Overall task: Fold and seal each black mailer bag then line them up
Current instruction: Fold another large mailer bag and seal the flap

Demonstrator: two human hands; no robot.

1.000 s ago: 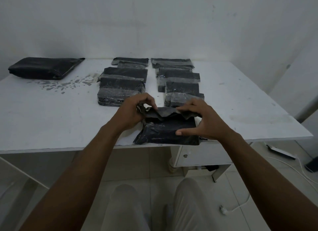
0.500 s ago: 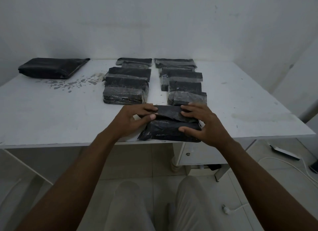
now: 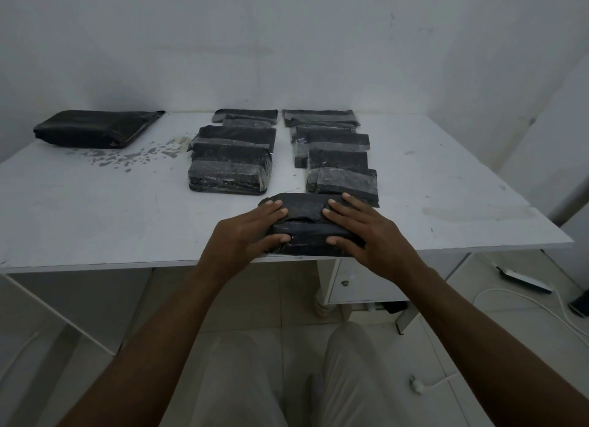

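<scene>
My left hand (image 3: 245,234), right hand (image 3: 366,232) flat, fingers straight, pressing folded mailer bag (image 3: 304,213) at table (image 3: 127,229) near edge; neither clenched.

Head view looks down over near table (image 3: 95,222).

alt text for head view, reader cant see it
A left hand and right hand press a folded black mailer bag at a white table's near edge. Behind lie two columns of sealed bags; a larger black bag sits far left.

White table (image 3: 95,219), grey stains (image 3: 127,154) far-left; white cabinet (image 3: 360,283) beneath; power strip (image 3: 526,280), plug (image 3: 415,385) on tiled floor (image 3: 478,363).
</scene>
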